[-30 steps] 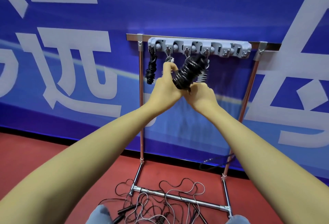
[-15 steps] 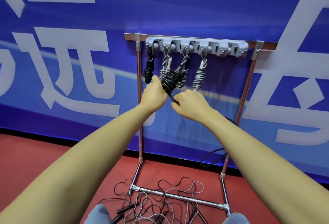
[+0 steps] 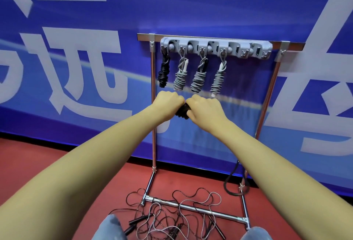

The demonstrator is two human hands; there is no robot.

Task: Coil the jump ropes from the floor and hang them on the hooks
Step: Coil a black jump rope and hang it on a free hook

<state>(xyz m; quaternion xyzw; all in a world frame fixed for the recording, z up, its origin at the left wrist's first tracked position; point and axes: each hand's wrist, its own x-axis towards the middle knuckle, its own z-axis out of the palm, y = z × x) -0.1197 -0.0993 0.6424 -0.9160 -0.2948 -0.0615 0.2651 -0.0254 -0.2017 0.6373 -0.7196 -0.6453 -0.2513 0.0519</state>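
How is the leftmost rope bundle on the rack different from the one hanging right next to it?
The leftmost bundle is black, while its neighbour is grey with a pale handle showing near the top. The black bundle looks slimmer; the grey bundle looks thicker toward its lower end. The black bundle hangs nearly straight down by the rack's post; the grey bundle slants slightly. Both are coiled jump ropes hung from the grey hook rail.

1. I see a bright, even light over the whole scene, with no dark corners.
2. The metal rack [image 3: 153, 106] shows thin glare lines on its poles.
3. The blue wall [image 3: 210, 5] has a soft sheen and a faint shadow behind the rack.
4. The wide lens bends the picture at the edges, so my forearms look very large and stretched.
5. The picture is mostly sharp, but the red floor [image 3: 38, 163] and the thin ropes [image 3: 172, 215] on it are a little soft.
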